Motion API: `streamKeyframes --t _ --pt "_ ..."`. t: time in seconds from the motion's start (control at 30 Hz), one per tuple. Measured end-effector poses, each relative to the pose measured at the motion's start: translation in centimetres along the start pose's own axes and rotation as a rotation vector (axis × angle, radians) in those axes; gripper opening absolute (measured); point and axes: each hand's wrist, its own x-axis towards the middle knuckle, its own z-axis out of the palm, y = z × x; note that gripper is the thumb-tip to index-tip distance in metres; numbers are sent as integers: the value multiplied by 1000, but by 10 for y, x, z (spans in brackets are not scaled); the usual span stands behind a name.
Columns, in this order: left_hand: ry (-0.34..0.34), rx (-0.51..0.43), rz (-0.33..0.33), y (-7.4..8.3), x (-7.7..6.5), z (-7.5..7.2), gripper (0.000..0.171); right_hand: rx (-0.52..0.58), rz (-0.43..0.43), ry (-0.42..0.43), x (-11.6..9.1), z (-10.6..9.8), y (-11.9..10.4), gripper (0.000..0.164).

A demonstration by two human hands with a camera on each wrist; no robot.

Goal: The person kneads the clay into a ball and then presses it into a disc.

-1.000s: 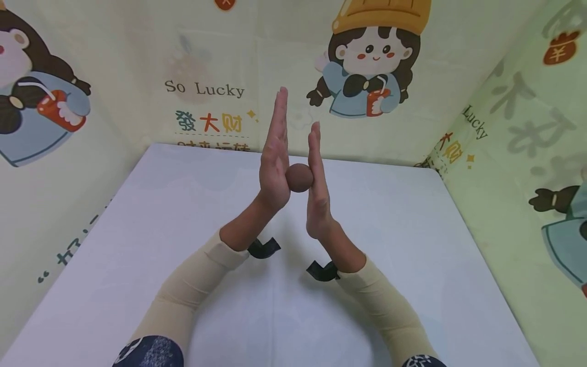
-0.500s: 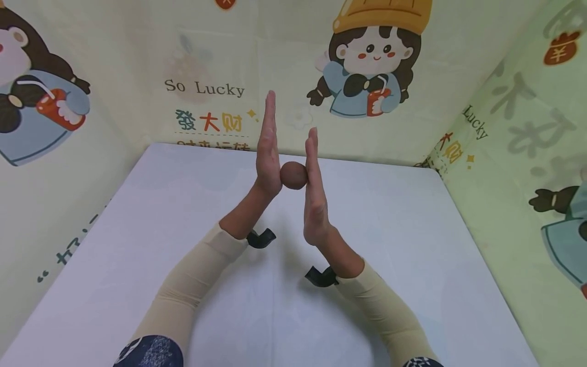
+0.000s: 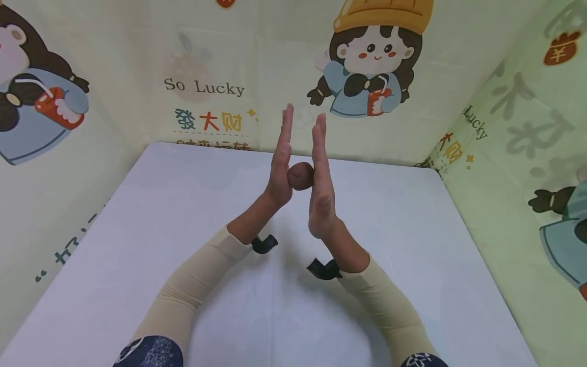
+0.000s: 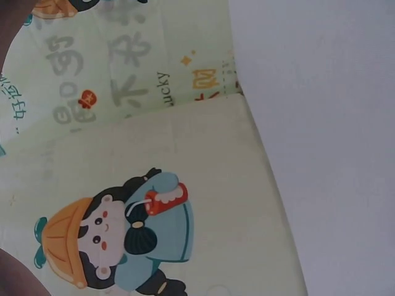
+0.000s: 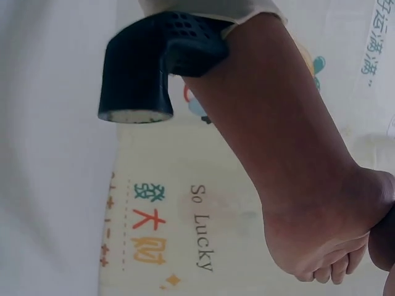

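A brown ball with a matte, clay-like surface [image 3: 300,176] is pressed between two upright palms above the table, and a crease shows on its side. On its left stands my left hand [image 3: 279,168], fingers straight and pointing up and away. My right hand [image 3: 323,188] faces it from the other side, its fingers also straight. In the right wrist view the left hand [image 5: 321,240] appears from its wrist side, with part of the dark ball at the right edge. The left wrist view catches only blurred skin at its left corners.
A white tabletop [image 3: 229,316] lies below the hands. Behind it hangs a pale printed cloth [image 3: 284,61] with cartoon figures, which continues along both sides. Black camera mounts [image 3: 264,244] are worn at the wrists, under cream sleeves [image 3: 202,275].
The hands slide against each other: the left shifts left, then back right and lower; the right draws back slightly, then moves forward. The ball shifts left and returns, turned to show a crease.
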Motion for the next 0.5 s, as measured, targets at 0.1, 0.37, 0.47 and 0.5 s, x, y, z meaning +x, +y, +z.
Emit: streamKeyframes --t 0.1,0.37,0.47,0.5 --pt "-29 -45 -5 0 -4 3 71 -11 6 -5 2 -1 0 109" --pt "-76 -57 -5 -1 -16 12 67 -37 11 -16 6 -5 3 108" --pt "-83 -27 24 -1 -20 15 66 -37 15 -9 8 -7 4 108" --pt "-86 -13 38 0 -21 16 65 -37 15 -6 9 -8 4 108"
